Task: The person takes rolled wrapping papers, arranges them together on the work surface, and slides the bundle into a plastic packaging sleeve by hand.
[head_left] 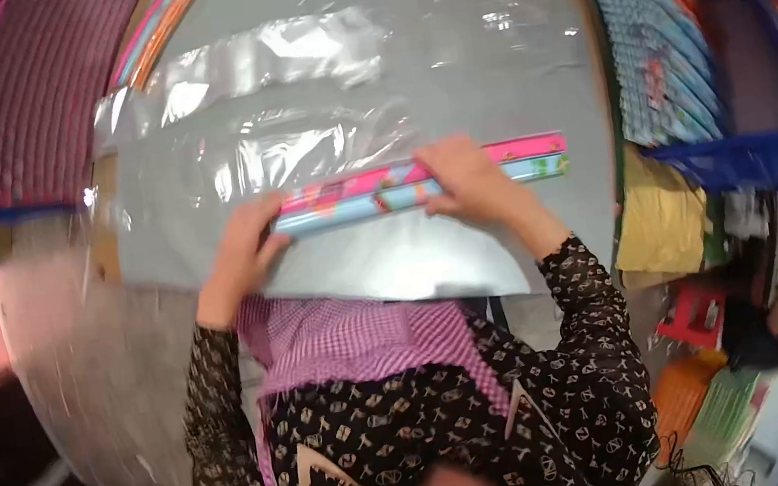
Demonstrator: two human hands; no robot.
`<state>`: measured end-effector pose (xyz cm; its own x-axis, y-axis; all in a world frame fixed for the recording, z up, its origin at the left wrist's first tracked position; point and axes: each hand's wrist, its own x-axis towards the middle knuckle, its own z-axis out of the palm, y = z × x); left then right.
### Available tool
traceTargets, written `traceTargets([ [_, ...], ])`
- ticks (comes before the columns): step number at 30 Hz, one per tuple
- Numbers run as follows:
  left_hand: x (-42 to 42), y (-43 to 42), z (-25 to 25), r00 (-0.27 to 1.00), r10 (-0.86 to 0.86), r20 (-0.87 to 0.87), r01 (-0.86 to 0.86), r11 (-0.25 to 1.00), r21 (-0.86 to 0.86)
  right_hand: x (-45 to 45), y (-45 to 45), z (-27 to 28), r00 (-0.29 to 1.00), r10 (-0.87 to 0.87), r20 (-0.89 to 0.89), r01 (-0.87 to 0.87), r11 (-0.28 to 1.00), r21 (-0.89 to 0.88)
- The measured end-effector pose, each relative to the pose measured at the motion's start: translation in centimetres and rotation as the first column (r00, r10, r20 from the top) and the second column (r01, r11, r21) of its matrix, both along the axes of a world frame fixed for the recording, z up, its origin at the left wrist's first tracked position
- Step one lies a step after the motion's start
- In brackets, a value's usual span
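Two slim, shiny printed rolls lie side by side across the grey tabletop, a pink roll [524,148] on the far side and a light-blue roll [330,216] on the near side. They look like wrapping paper. My left hand [246,244] closes around their left end, the thumb on the near side. Over the right half, my right hand [472,178] grips both, fingers across the top and thumb at the near edge. Just beyond the rolls, clear plastic film [295,151] lies crinkled and glossy on the table [524,72].
A blue bin at far left holds many pink rolls [36,104]. At right, a blue crate [740,165] holds light-blue and orange rolls [657,52]. Below it hangs yellow material [662,217]. A red stool [692,316] and another person [774,326] are at lower right.
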<state>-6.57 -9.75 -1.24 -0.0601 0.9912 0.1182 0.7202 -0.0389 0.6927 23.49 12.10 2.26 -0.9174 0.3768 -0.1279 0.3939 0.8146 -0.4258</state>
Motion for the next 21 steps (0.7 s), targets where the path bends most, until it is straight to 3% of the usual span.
traceTargets([
  [2,0.9,0.3,0.0,1.000,-0.012,0.007,0.012,1.000,-0.019,1.4,-0.3,-0.5,0.992,-0.024,-0.121,0.018,0.999,-0.052],
  [4,1.7,0.9,-0.7,0.997,-0.059,-0.042,0.061,0.997,0.037,2.5,0.4,-0.4,0.998,0.022,-0.056,-0.025,0.999,-0.043],
  [5,2.5,1.3,-0.8,0.998,-0.052,-0.048,0.052,0.999,-0.002,3.7,0.8,-2.7,0.967,0.051,-0.250,-0.030,0.996,0.086],
  [10,5.1,2.6,-1.2,0.998,-0.046,-0.043,0.044,0.998,-0.050,5.7,2.1,-2.2,0.990,-0.005,-0.144,0.007,1.000,0.015],
  [13,4.9,2.9,-1.7,0.995,-0.068,-0.067,0.066,0.997,-0.035,5.8,2.1,-3.4,0.970,-0.004,-0.241,0.018,0.998,0.055],
  [21,5.2,3.3,-1.6,0.991,-0.084,-0.109,0.082,0.996,-0.016,6.2,2.0,-3.6,0.962,-0.027,-0.272,0.041,0.998,0.043],
])
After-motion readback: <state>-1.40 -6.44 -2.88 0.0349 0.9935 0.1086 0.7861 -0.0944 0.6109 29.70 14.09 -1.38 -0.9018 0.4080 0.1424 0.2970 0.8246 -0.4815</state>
